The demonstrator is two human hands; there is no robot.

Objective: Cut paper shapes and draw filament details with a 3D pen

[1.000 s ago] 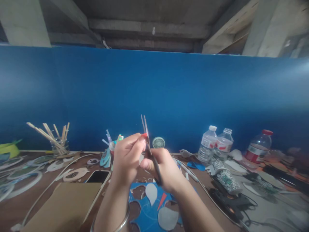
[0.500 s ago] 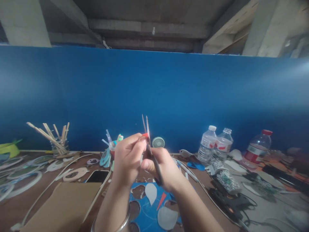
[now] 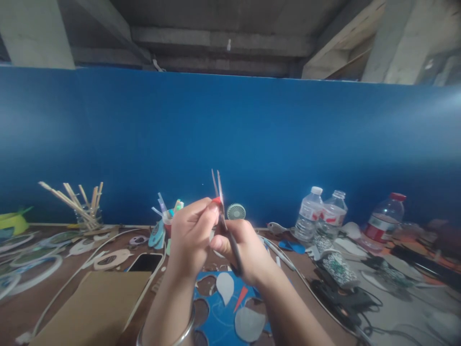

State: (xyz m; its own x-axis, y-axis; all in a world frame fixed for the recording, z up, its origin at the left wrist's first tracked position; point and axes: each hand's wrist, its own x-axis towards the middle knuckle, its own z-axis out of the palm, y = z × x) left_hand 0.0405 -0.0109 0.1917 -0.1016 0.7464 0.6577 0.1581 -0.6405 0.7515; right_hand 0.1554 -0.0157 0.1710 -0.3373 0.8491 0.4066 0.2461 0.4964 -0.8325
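My right hand (image 3: 248, 247) is closed around the dark handles of a pair of scissors (image 3: 220, 187), whose two blades point up and stand slightly apart. A small red piece (image 3: 217, 200) is pinched between the thumb and fingers of my left hand (image 3: 196, 230), right against the blades. Most of that piece is hidden by the fingers. Below the hands lies a blue sheet (image 3: 221, 312) with round holes cut out of it. On it rest a white teardrop shape (image 3: 225, 287), a larger pale teardrop (image 3: 249, 324) and a narrow red triangle (image 3: 240, 299).
Left are brown cardboard (image 3: 93, 305), a phone (image 3: 146, 263), a jar of wooden sticks (image 3: 88, 216) and white rings (image 3: 39, 276). A small fan (image 3: 236, 212) stands behind my hands. Plastic bottles (image 3: 310, 214), a patterned roll (image 3: 338, 269) and a black glue gun (image 3: 345, 300) are on the right.
Almost nothing differs. The scissor blades have closed very slightly around the red piece, while both hands keep nearly the same place.
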